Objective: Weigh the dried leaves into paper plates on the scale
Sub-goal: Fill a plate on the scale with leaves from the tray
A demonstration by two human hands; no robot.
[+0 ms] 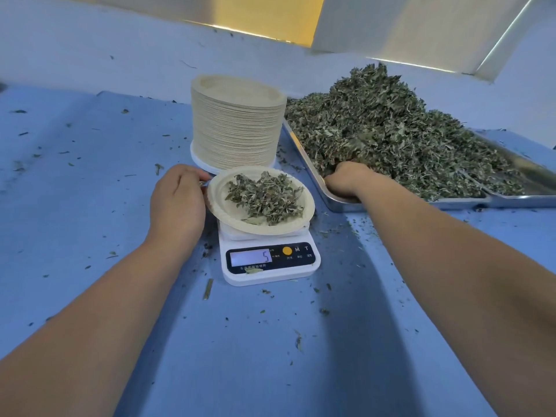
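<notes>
Desk (90, 191): covered in blue cloth, with leaf crumbs and bits of stalk scattered across it.
Metal tray (421, 203): on the right side of the desk, set at an angle, its near corner just right of the scale.
Dried leaves (391, 130): a tall grey-green heap that fills the tray and rises well above its rim.
Stack of paper plates (237, 127): tall and upright, just behind the scale and beside the tray's left rim.
Scale (270, 263): small and white, at the middle of the desk with its front panel facing the person.
Paper plate (222, 203): sits on the scale's platform, overhanging it all round.
Left grip (177, 203): fingers curled, with fingertips and thumb pinching the plate's left rim.
Right grip (346, 179): knuckles up in the tray's near corner, fingers dug into the heap; the tips are hidden, so I cannot tell whether it has closed on any leaves.
Portion of leaves (264, 197): a loose mound in the middle of the plate.
Display (249, 256): lit, showing 5.
</notes>
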